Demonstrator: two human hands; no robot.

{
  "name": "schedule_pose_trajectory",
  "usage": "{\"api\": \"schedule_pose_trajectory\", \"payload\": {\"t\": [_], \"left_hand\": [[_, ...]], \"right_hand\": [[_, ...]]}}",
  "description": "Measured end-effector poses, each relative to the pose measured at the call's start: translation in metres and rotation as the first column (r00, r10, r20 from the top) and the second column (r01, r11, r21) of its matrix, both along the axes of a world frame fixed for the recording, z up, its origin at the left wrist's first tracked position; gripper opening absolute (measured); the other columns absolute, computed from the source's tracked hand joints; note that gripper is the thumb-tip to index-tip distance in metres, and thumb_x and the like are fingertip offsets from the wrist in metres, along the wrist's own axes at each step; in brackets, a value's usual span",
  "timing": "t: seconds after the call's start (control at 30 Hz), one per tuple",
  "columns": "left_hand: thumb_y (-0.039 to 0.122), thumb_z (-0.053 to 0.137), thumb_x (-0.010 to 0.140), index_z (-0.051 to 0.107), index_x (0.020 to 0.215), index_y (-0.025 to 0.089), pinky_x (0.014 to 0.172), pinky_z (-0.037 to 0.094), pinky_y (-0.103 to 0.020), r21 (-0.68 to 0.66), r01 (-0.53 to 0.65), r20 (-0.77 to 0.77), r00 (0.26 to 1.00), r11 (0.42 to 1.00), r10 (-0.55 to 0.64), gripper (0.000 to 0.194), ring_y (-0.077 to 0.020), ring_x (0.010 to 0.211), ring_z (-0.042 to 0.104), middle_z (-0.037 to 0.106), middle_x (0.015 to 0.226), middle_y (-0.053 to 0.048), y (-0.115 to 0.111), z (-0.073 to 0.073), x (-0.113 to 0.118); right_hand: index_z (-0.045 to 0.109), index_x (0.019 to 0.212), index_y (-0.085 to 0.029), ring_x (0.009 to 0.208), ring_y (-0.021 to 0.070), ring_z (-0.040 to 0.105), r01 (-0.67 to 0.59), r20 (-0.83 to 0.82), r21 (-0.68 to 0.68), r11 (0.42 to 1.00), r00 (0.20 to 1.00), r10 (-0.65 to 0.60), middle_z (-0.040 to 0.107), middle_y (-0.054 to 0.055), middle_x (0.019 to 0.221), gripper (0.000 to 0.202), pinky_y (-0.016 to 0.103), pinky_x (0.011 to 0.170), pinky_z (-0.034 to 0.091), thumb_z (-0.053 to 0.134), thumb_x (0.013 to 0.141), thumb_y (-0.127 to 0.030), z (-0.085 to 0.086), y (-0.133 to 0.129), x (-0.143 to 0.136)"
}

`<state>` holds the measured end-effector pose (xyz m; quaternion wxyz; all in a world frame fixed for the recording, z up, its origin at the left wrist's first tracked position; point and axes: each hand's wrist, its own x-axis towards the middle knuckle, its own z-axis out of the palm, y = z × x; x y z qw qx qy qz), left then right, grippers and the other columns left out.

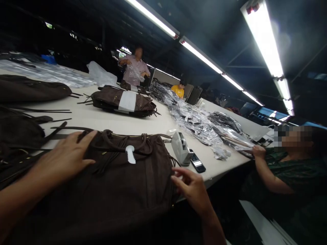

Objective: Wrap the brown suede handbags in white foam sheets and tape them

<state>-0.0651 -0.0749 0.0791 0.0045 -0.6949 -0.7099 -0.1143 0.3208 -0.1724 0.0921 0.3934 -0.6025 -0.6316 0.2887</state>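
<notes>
Table [163, 125], one: pale-topped, running away from the wearer.
Clear-wrapped goods [191, 117], heaped along the table's right side; a co-worker's hand [259, 151] at their near end.
Dark brown bag [122, 183], one: at the table's near side, directly before the wearer, handles uppermost.
Brown bag with white band [127, 101], one: lying farther back.
Tape dispenser [180, 149], grey, one: just beside the near bag's right end.
Left hand [67, 154]: fingers spread wide over the near bag's upper left edge, nothing gripped.
Right hand [190, 186]: fingers half-curled at that bag's right end; whether they pinch anything, cannot tell.
Phone [197, 161], dark, one: beside the dispenser.
White tag [130, 154], notched, one: against the near bag's front.
</notes>
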Motion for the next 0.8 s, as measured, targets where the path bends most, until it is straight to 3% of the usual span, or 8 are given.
{"api": "schedule_pose_trajectory", "payload": {"t": [0.07, 0.17, 0.27, 0.33, 0.43, 0.57, 0.67, 0.8], "left_hand": [[0.029, 0.050, 0.085, 0.032, 0.154, 0.026, 0.093, 0.048, -0.053, -0.018, 0.079, -0.059, 0.995, 0.997, -0.080, 0.071, -0.0420, 0.124, 0.049, 0.035, 0.148, -0.021, 0.020, 0.014, 0.026], [0.023, 0.033, 0.088, 0.068, 0.120, 0.020, 0.082, 0.052, -0.051, 0.003, 0.219, -0.063, 0.974, 0.976, -0.218, 0.048, -0.0359, 0.105, 0.060, 0.055, 0.122, -0.016, 0.039, 0.024, 0.043], [0.018, 0.035, 0.083, 0.074, 0.087, 0.018, 0.076, 0.053, -0.040, -0.005, 0.269, -0.044, 0.962, 0.963, -0.269, 0.039, -0.0236, 0.080, 0.065, 0.061, 0.097, -0.009, 0.053, 0.033, 0.031], [0.018, 0.037, 0.082, 0.072, 0.085, 0.017, 0.076, 0.053, -0.035, 0.034, 0.277, -0.033, 0.961, 0.960, -0.276, 0.036, -0.0190, 0.076, 0.064, 0.063, 0.094, -0.006, 0.065, 0.046, 0.019], [0.029, 0.034, 0.091, 0.068, 0.104, 0.009, 0.091, 0.051, -0.035, 0.160, 0.218, -0.012, 0.976, 0.963, -0.219, 0.042, -0.0209, 0.098, 0.065, 0.066, 0.108, -0.006, 0.089, 0.077, 0.004], [0.054, 0.029, 0.095, 0.047, 0.126, -0.010, 0.107, 0.043, -0.047, 0.269, 0.033, 0.066, 0.996, 0.963, -0.052, 0.074, -0.0316, 0.128, 0.052, 0.055, 0.137, -0.018, 0.120, 0.101, -0.006], [0.054, 0.022, 0.095, 0.048, 0.130, -0.007, 0.101, 0.047, -0.049, 0.248, 0.024, 0.099, 0.994, 0.968, -0.050, 0.075, -0.0350, 0.125, 0.055, 0.059, 0.133, -0.020, 0.128, 0.080, -0.007], [0.048, 0.029, 0.089, 0.066, 0.115, 0.006, 0.101, 0.048, -0.045, 0.182, 0.164, 0.105, 0.977, 0.970, -0.185, 0.061, -0.0306, 0.114, 0.064, 0.069, 0.119, -0.012, 0.111, 0.011, -0.009]], "right_hand": [[0.057, 0.140, -0.025, 0.069, 0.0137, 0.066, -0.111, 0.257, 0.160, 0.981, 0.964, 0.068, 0.066, 0.009, 0.127, 0.059, 0.030, 0.072, 0.056, 0.071, 0.083, -0.034, 0.007, 0.040, -0.032], [0.030, 0.156, -0.030, 0.108, 0.0273, 0.066, -0.255, 0.630, 0.153, 0.955, 0.769, 0.104, 0.032, 0.014, 0.160, 0.095, 0.038, 0.089, 0.055, 0.080, 0.075, -0.032, -0.008, 0.098, -0.072], [0.046, 0.146, -0.025, 0.108, 0.0294, 0.067, -0.399, 0.808, 0.019, 0.917, 0.546, 0.221, 0.047, 0.015, 0.149, 0.071, 0.038, 0.086, 0.055, 0.073, 0.080, -0.030, -0.022, 0.144, -0.097], [0.058, 0.129, -0.021, 0.099, 0.0261, 0.069, -0.447, 0.833, -0.016, 0.895, 0.489, 0.259, 0.064, 0.011, 0.128, 0.043, 0.036, 0.084, 0.054, 0.063, 0.087, -0.025, -0.013, 0.174, -0.107], [0.061, 0.122, -0.019, 0.103, 0.0224, 0.066, -0.354, 0.749, 0.149, 0.923, 0.650, 0.128, 0.068, 0.009, 0.115, 0.030, 0.033, 0.091, 0.050, 0.048, 0.094, -0.018, 0.029, 0.227, -0.117], [0.044, 0.142, -0.005, 0.130, 0.0236, 0.050, -0.005, 0.464, 0.352, 0.936, 0.869, -0.170, 0.051, 0.020, 0.142, 0.046, 0.034, 0.109, 0.038, 0.045, 0.098, -0.018, 0.076, 0.284, -0.120], [0.050, 0.140, -0.005, 0.132, 0.0230, 0.048, -0.158, 0.532, 0.265, 0.951, 0.847, -0.008, 0.051, 0.018, 0.144, 0.046, 0.032, 0.112, 0.035, 0.052, 0.096, -0.021, 0.065, 0.282, -0.115], [0.067, 0.121, -0.012, 0.124, 0.0241, 0.055, -0.391, 0.716, 0.042, 0.920, 0.654, 0.245, 0.063, 0.013, 0.130, 0.033, 0.033, 0.108, 0.038, 0.059, 0.091, -0.020, 0.023, 0.231, -0.096]]}}
